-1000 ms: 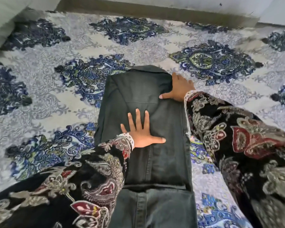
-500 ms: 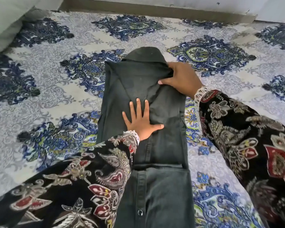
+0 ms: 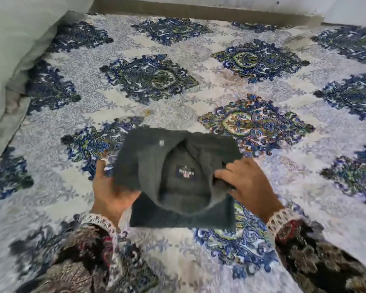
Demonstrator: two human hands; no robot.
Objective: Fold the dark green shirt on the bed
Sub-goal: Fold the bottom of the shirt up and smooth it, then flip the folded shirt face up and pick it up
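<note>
Nearly done, the dark green shirt (image 3: 178,176) was a compact bundle above the patterned bedsheet (image 3: 220,102); the left hand (image 3: 110,191) and right hand (image 3: 247,182) gripped its sides. Only setting it down seemingly remained.

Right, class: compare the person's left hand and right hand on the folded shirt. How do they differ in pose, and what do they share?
1. The left hand holds the shirt at its left edge, palm facing up; the right hand shows its back.
2. The left hand's fingers go under the cloth, thumb on top; the right hand's fingers pinch a bunched fold from above.
Shared: both grip the shirt over the bedsheet, and both wear patterned sleeves.
</note>
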